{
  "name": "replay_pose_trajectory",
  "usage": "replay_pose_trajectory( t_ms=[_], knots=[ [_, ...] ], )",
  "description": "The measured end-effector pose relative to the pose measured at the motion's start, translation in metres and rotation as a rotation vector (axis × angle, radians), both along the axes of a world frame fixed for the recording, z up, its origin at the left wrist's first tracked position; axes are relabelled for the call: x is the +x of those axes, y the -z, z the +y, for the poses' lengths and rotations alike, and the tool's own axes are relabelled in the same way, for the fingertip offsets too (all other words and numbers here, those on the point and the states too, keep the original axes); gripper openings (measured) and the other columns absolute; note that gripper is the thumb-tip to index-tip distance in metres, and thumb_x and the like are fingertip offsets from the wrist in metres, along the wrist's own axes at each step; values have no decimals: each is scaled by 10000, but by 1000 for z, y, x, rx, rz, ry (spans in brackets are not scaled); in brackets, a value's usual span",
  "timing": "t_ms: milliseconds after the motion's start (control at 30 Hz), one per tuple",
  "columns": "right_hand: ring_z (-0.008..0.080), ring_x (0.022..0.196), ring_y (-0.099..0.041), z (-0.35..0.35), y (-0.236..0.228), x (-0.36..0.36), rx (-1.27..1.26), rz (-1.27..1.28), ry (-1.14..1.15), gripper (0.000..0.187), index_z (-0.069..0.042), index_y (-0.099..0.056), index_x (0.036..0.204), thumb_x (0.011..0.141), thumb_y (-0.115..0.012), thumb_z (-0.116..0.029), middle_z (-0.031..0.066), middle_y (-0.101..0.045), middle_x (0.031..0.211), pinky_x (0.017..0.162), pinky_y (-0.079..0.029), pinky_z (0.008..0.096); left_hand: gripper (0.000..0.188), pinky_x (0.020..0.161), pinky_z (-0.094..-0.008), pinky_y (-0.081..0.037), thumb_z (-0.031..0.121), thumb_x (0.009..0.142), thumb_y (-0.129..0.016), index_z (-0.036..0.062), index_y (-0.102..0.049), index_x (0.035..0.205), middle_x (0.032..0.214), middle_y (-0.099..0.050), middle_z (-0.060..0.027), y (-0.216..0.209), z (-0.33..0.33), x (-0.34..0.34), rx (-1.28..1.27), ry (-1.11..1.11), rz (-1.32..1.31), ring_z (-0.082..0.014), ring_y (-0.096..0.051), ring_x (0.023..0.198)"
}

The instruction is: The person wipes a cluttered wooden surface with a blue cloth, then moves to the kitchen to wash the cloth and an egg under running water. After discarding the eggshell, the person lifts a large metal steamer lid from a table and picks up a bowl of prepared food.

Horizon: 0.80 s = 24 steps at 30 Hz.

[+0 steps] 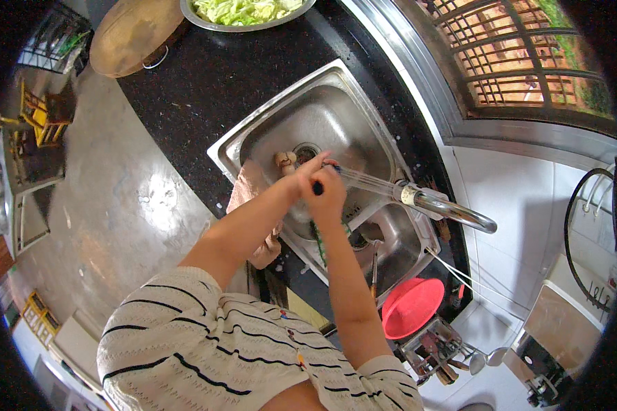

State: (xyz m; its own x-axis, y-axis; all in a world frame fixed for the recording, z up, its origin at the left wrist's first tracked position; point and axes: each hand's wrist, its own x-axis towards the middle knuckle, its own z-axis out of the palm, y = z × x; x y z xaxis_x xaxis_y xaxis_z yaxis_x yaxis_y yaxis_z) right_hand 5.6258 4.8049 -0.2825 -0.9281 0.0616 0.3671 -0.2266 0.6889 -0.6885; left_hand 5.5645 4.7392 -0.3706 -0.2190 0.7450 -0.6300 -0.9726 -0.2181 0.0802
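Both my hands meet over the larger basin of the steel sink, under a stream of water from the faucet. My right hand is closed in a fist round a thing with a black end; its other part is hidden. My left hand presses against the right one, its fingers drawn together and slightly blurred. What they grip, if anything, cannot be seen. Close by, brown and whitish lumps lie beside the drain.
A pink cloth drapes over the sink's near-left edge. A metal bowl of shredded pale-green leaves and a round wooden board stand at the far end of the black counter. The smaller basin, a red plastic basin and a utensil rack are at right.
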Motion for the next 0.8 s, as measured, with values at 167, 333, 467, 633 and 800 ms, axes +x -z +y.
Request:
replay_pose_trajectory(
  t_ms=[167, 333, 467, 633, 800],
  knots=[
    [292, 502, -501, 26, 31, -8, -33, -227, 336, 280, -67, -525, 632, 850, -607, -222, 143, -513, 559, 489, -376, 394, 294, 665, -354, -486, 345, 928, -511, 67, -606, 944, 818, -604, -37, -17, 19, 39, 15, -326, -129, -176, -577, 720],
    [224, 459, -347, 15, 36, -30, -112, -62, 524, 365, -20, -438, 602, 905, -553, -188, 127, -409, 517, 464, -310, 363, 312, 727, -352, -502, 368, 938, -462, 95, -582, 1031, 936, -623, -70, 24, 25, 25, -100, -249, 75, -231, -597, 826],
    [199, 481, -336, -12, 35, -3, -94, -47, 341, 360, -10, -423, 610, 906, -548, -172, 128, -401, 523, 467, -304, 352, 311, 690, -345, -491, 395, 929, -470, 110, -589, 961, 871, -619, -58, 20, 5, 23, -7, -197, 29, -209, -593, 786],
    [175, 576, -429, 42, 52, -15, -551, -245, 556, 264, -44, -446, 657, 862, -595, -120, 77, -484, 618, 534, -357, 317, 394, 718, -335, -486, 487, 867, -589, 110, -585, 981, 909, -616, -38, -32, 18, 26, -278, -199, 14, -187, -598, 786],
    [255, 921, -577, 61, 37, 3, -1494, -731, 302, 289, -70, -518, 1041, 785, -652, -80, 56, -558, 1020, 805, -524, 419, 233, 625, -290, -469, 325, 861, -667, 131, -564, 939, 881, -580, 3, -37, -8, -2, -213, -406, 338, -113, -566, 806]
  ],
)
